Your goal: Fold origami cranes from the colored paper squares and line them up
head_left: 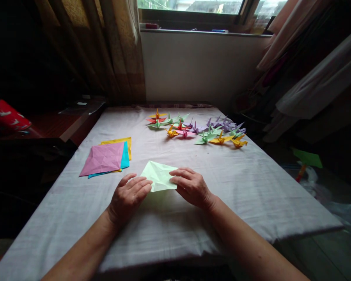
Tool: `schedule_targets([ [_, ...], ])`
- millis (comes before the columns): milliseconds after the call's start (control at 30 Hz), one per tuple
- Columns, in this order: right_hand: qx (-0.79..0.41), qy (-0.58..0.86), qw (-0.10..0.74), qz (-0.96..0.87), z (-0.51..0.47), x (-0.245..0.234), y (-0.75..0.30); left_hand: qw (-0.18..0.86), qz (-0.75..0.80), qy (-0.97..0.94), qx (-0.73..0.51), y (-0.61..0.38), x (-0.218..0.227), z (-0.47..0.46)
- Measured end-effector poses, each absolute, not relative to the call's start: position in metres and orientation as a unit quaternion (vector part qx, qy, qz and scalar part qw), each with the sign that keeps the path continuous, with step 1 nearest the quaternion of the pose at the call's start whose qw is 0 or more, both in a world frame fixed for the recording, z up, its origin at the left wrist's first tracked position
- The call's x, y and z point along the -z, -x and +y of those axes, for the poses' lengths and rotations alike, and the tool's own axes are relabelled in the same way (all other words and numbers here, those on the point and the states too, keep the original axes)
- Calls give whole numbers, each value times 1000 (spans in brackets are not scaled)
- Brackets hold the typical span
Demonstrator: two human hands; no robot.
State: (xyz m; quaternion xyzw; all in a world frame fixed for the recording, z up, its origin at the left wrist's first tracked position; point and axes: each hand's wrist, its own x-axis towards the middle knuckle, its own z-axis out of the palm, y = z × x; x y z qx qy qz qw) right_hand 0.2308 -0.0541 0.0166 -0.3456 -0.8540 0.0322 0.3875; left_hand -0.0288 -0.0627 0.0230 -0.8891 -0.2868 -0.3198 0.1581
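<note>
A pale green sheet of origami paper, marked with crease lines, is between my two hands over the cloth-covered table. My left hand grips its left edge, fingers on top and the thumb out of sight below or behind. On the opposite side, my right hand has its fingers closed on the right edge. To the left lies a small pile of creased papers, with a pink sheet on top, a blue sheet under it and a yellow sheet lowest.
Several folded paper cranes in green, purple, yellow, red and pink stand at the back, among them a yellow crane and a pink crane. A dark wooden surface adjoins the table's left side. Hanging clothes are at the right.
</note>
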Motion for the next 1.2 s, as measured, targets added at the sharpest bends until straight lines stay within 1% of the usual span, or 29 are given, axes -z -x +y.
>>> schedule_targets([
  [133,-46,345,351,-869,-60,-12,-246,121,-298,905,279,32,-17,-58],
  [267,-56,350,339,-872,-66,-3,-263,75,-300,921,238,35,-8,-51],
  [467,-86,384,270,-879,-70,1,-273,57,-286,923,250,33,-6,-51],
  [700,-109,389,245,-881,-68,-3,-274,31,-277,927,249,36,-9,-53],
  [800,-149,414,266,-858,-66,-5,-273,-7,-304,914,269,36,-8,-53],
  [900,-213,471,294,-804,-61,-11,-268,-59,-360,885,289,32,-7,-52],
  [1000,-264,548,262,-749,-52,-19,-258,-81,-439,844,298,27,-3,-51],
  [1100,-232,638,194,-708,-44,-24,-246,-75,-510,805,293,24,0,-50],
  [1200,-152,683,151,-698,-42,-25,-236,-2,-525,798,296,20,-3,-52],
])
